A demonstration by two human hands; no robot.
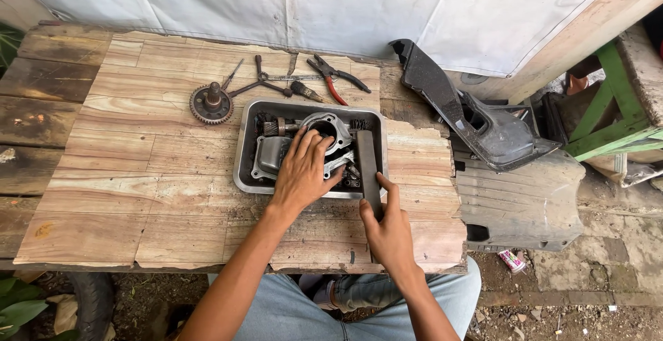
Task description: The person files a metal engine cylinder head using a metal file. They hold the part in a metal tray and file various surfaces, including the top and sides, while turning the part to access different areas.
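A metal tray (pixel 243 168) sits on the wooden bench and holds several grey engine parts, among them a ring-shaped cylinder piece (pixel 330 125). My left hand (pixel 301 174) lies palm down over the parts in the tray, fingers spread and resting on them. My right hand (pixel 388 227) is at the tray's near right corner, its fingers closed around the lower end of a dark flat metal bar (pixel 367 165) that leans across the tray's rim.
Behind the tray lie a toothed gear (pixel 210 104), red-handled pliers (pixel 334 79) and several small hand tools (pixel 266 84). A dark plastic vehicle cover (pixel 476 117) rests off the bench's right end. My knees in jeans are under the front edge.
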